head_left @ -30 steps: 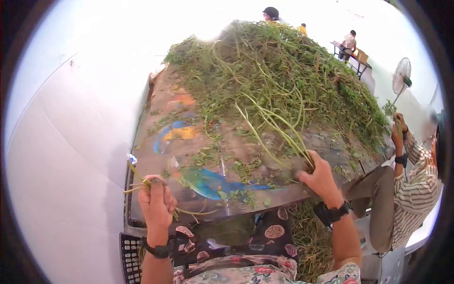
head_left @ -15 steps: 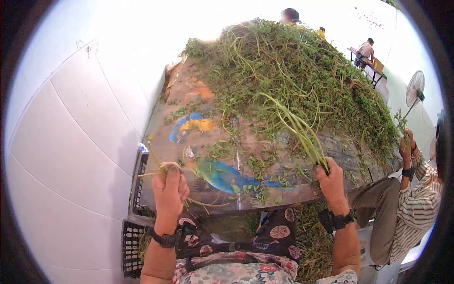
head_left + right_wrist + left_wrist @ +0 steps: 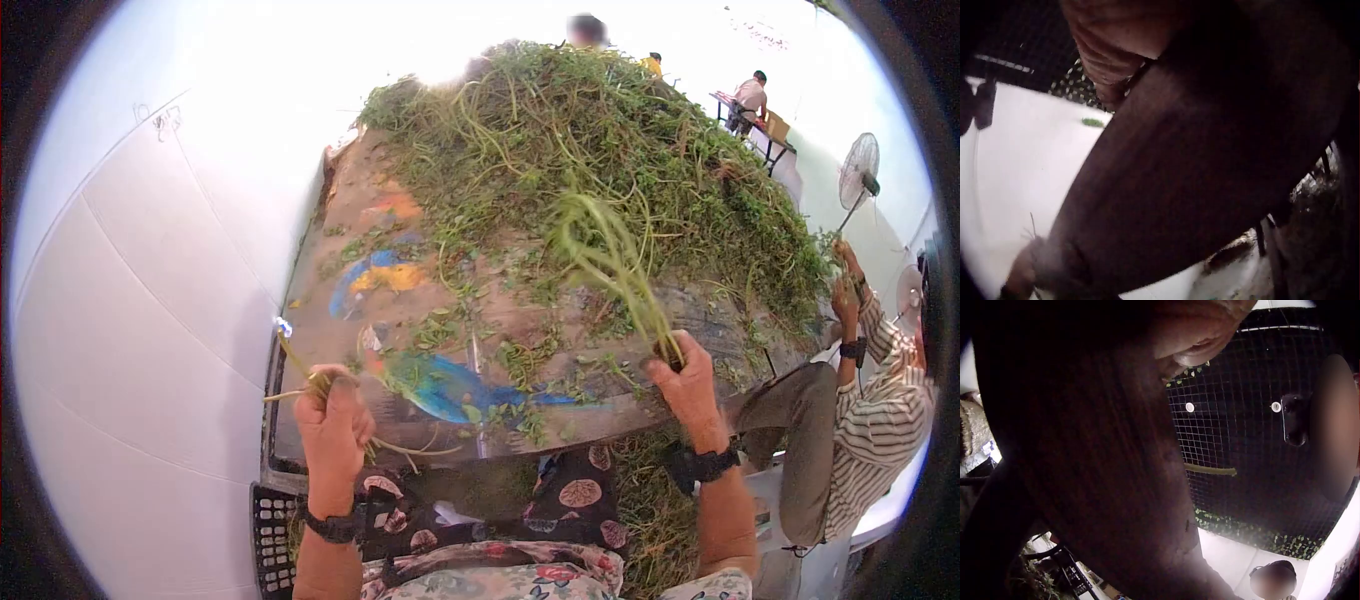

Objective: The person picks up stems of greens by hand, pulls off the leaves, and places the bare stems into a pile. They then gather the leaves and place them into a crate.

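Observation:
My right hand (image 3: pixel 690 385) grips the lower ends of a bunch of long green stems (image 3: pixel 632 275) above the right side of the table. The bunch bends over at the top and looks blurred. At the table's front left, my left hand (image 3: pixel 335 425) holds a few thinner stems (image 3: pixel 287 397), their ends sticking out on both sides of the fist. A short piece of stem (image 3: pixel 1213 470) pokes out past the dark hand in the left wrist view. The right wrist view is mostly a shadowed hand (image 3: pixel 1166 169), with its grip hidden.
A large heap of leafy greens (image 3: pixel 600 150) covers the back and right of the table (image 3: pixel 350 215). Loose leaves (image 3: pixel 435 330) lie scattered in front. A black crate (image 3: pixel 272 530) stands at lower left. Another person in a striped shirt (image 3: pixel 870 425) sits close on the right, handling greens.
The stems in my right hand have drawn from a loose spread into a tighter bunch and now blur with motion. My left hand keeps its hold. The head view shifted and swung back.

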Action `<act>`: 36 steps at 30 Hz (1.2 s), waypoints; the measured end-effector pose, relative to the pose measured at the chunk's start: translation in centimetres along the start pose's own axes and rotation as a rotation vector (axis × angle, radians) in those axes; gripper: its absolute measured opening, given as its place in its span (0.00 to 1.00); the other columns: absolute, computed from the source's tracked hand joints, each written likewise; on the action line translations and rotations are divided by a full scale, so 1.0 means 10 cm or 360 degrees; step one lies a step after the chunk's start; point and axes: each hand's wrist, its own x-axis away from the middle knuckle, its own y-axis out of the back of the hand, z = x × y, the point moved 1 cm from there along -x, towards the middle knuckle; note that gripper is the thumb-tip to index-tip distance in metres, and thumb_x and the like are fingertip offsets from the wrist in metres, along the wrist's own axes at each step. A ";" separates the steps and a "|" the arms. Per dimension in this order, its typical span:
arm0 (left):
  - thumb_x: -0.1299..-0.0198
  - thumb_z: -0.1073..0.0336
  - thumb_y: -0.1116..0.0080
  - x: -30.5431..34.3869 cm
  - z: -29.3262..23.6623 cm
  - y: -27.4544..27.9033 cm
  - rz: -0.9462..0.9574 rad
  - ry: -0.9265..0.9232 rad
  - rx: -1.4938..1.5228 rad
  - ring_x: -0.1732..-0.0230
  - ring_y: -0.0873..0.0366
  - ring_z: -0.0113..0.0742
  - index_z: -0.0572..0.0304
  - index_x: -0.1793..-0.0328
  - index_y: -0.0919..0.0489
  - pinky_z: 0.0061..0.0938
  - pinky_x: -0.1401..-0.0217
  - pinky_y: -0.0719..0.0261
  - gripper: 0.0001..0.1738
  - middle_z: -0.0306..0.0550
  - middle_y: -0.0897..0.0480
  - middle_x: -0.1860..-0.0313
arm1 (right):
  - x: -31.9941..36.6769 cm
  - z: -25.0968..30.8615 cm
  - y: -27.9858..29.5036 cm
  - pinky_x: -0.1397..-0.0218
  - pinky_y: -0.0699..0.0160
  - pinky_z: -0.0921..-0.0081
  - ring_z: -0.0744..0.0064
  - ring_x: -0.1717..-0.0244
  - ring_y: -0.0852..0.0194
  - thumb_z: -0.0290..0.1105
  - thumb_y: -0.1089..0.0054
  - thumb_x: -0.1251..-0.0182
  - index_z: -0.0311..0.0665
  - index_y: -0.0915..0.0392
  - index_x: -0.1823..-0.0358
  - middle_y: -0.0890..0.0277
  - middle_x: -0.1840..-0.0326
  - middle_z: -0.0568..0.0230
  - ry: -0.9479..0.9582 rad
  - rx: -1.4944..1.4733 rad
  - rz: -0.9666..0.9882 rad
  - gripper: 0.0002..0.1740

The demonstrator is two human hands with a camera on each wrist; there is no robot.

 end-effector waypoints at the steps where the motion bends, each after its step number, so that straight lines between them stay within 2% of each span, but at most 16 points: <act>1: 0.37 0.61 0.49 -0.01 -0.01 -0.01 0.0022 -0.0017 -0.0016 0.88 0.48 0.17 0.56 0.64 0.32 0.15 0.89 0.49 0.09 0.30 0.42 0.87 | -0.01 0.01 0.00 0.72 0.36 0.78 0.79 0.77 0.40 0.31 0.42 0.51 0.33 0.29 0.66 0.34 0.79 0.69 -0.0041 -0.0026 -0.0008 0.12; 3: 0.39 0.57 0.46 0.00 -0.01 -0.01 0.0057 -0.0036 -0.0059 0.89 0.49 0.17 0.53 0.64 0.32 0.14 0.89 0.50 0.11 0.30 0.44 0.87 | -0.01 0.00 -0.01 0.71 0.35 0.78 0.79 0.76 0.40 0.31 0.42 0.51 0.32 0.29 0.66 0.33 0.78 0.68 -0.0137 -0.0083 -0.0013 0.12; 6: 0.39 0.56 0.46 -0.01 0.00 0.01 0.0064 -0.0034 -0.0029 0.88 0.49 0.17 0.54 0.64 0.32 0.14 0.89 0.50 0.12 0.30 0.44 0.87 | -0.03 -0.05 -0.03 0.71 0.34 0.78 0.80 0.76 0.39 0.31 0.42 0.51 0.31 0.29 0.66 0.33 0.78 0.68 0.0071 -0.0081 -0.0071 0.13; 12: 0.38 0.56 0.48 0.00 -0.02 0.00 0.0118 -0.0021 -0.0002 0.89 0.49 0.18 0.54 0.65 0.32 0.15 0.89 0.49 0.12 0.30 0.44 0.87 | -0.01 -0.05 0.00 0.70 0.34 0.79 0.81 0.75 0.39 0.32 0.43 0.49 0.31 0.29 0.66 0.33 0.78 0.69 -0.0060 -0.0005 -0.0013 0.12; 18: 0.36 0.55 0.52 -0.01 -0.02 0.01 -0.0007 0.0019 0.0055 0.89 0.50 0.18 0.53 0.65 0.32 0.15 0.90 0.50 0.11 0.30 0.45 0.87 | -0.02 -0.01 0.00 0.69 0.34 0.79 0.81 0.74 0.39 0.32 0.45 0.47 0.32 0.29 0.65 0.33 0.77 0.69 -0.0013 -0.0104 -0.0093 0.12; 21: 0.35 0.56 0.53 0.00 -0.06 -0.01 -0.0086 0.0083 0.0204 0.89 0.51 0.18 0.52 0.65 0.32 0.15 0.90 0.51 0.10 0.29 0.46 0.87 | -0.03 -0.13 0.01 0.69 0.35 0.78 0.81 0.74 0.39 0.33 0.47 0.46 0.32 0.29 0.65 0.33 0.77 0.70 -0.0006 -0.0183 -0.0124 0.11; 23: 0.34 0.57 0.54 -0.04 -0.07 0.01 -0.0092 0.0247 0.0333 0.89 0.51 0.17 0.51 0.65 0.31 0.15 0.90 0.51 0.10 0.28 0.46 0.87 | 0.00 -0.15 0.08 0.70 0.36 0.79 0.81 0.73 0.39 0.33 0.47 0.44 0.32 0.29 0.64 0.33 0.75 0.71 -0.0106 -0.0101 -0.0177 0.11; 24: 0.34 0.57 0.54 -0.05 -0.09 0.08 -0.0138 0.0320 0.0392 0.89 0.51 0.17 0.51 0.65 0.31 0.15 0.90 0.51 0.09 0.27 0.46 0.87 | 0.00 -0.14 0.07 0.70 0.36 0.79 0.81 0.73 0.39 0.33 0.48 0.44 0.32 0.29 0.63 0.32 0.73 0.71 -0.0148 -0.0070 -0.0162 0.12; 26: 0.34 0.58 0.54 -0.08 -0.13 0.17 0.0107 0.0339 0.0424 0.89 0.52 0.17 0.51 0.65 0.31 0.15 0.90 0.52 0.09 0.26 0.46 0.87 | 0.01 -0.30 0.04 0.71 0.38 0.80 0.81 0.72 0.41 0.33 0.48 0.42 0.33 0.29 0.59 0.33 0.71 0.71 -0.0108 -0.0211 -0.0271 0.13; 28: 0.34 0.56 0.54 -0.05 -0.26 0.29 0.0133 0.0310 0.0518 0.89 0.52 0.17 0.52 0.65 0.31 0.15 0.89 0.52 0.10 0.27 0.46 0.87 | -0.01 -0.46 0.09 0.71 0.41 0.82 0.83 0.72 0.43 0.35 0.48 0.39 0.33 0.31 0.54 0.35 0.71 0.72 -0.0179 -0.0339 -0.0169 0.16; 30: 0.34 0.56 0.55 -0.01 -0.41 0.54 0.0052 0.0176 0.0493 0.89 0.52 0.18 0.53 0.65 0.31 0.15 0.89 0.52 0.11 0.27 0.47 0.87 | 0.00 -0.40 0.01 0.72 0.44 0.84 0.83 0.74 0.46 0.37 0.48 0.37 0.33 0.33 0.51 0.38 0.74 0.73 -0.0204 -0.0238 -0.0305 0.18; 32: 0.34 0.56 0.55 0.04 -0.52 0.87 -0.0037 0.0086 0.0432 0.88 0.52 0.18 0.54 0.65 0.31 0.15 0.88 0.52 0.11 0.27 0.47 0.87 | -0.03 -0.54 0.07 0.73 0.47 0.83 0.83 0.75 0.47 0.39 0.48 0.36 0.33 0.34 0.49 0.39 0.75 0.74 -0.0161 -0.0233 -0.0179 0.20; 35: 0.34 0.56 0.55 0.18 -0.57 1.36 -0.0225 0.0057 0.0264 0.88 0.52 0.18 0.55 0.65 0.32 0.15 0.88 0.52 0.12 0.27 0.47 0.87 | -0.02 -0.43 0.00 0.74 0.52 0.78 0.82 0.78 0.54 0.42 0.51 0.34 0.37 0.33 0.59 0.48 0.78 0.76 -0.0094 -0.0294 -0.0260 0.15; 36: 0.34 0.56 0.55 0.19 -0.54 1.57 -0.0298 0.0090 0.0174 0.88 0.52 0.18 0.55 0.65 0.32 0.15 0.88 0.52 0.12 0.27 0.47 0.86 | -0.03 -0.42 0.03 0.74 0.52 0.77 0.82 0.78 0.54 0.42 0.50 0.34 0.37 0.33 0.61 0.48 0.78 0.76 -0.0123 -0.0275 -0.0229 0.14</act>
